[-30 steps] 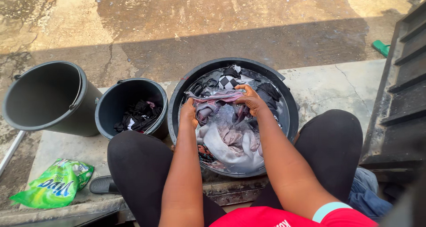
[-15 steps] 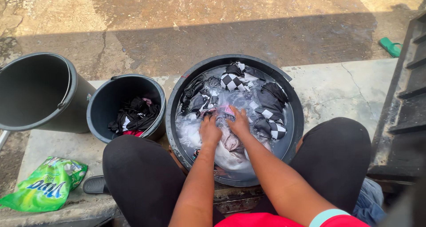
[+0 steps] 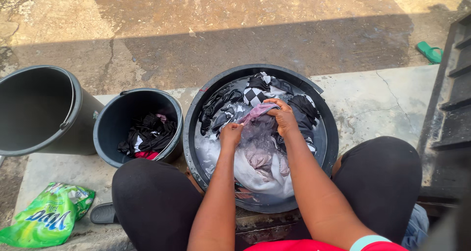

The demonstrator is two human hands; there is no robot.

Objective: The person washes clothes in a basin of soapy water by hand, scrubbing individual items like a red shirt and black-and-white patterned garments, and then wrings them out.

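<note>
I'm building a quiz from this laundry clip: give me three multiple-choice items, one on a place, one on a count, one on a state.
1. Where does the green plastic detergent bag lie?
A. In the basin
B. On the concrete, lower left
C. In a bucket

2. How many round black plastic tubs and buckets show?
A. Two
B. Three
C. Five

3. What state is the large black bucket at far left in?
A. Empty
B. Full of clothes
C. Overturned

Answers: 1 B, it lies beside the knee. 2 B, two buckets plus the wide black wash basin. 3 A, only its bare inside shows.

Wet cracked concrete ground (image 3: 255, 30), sunlit beyond shadow; dark steps (image 3: 449, 108) right.
</note>
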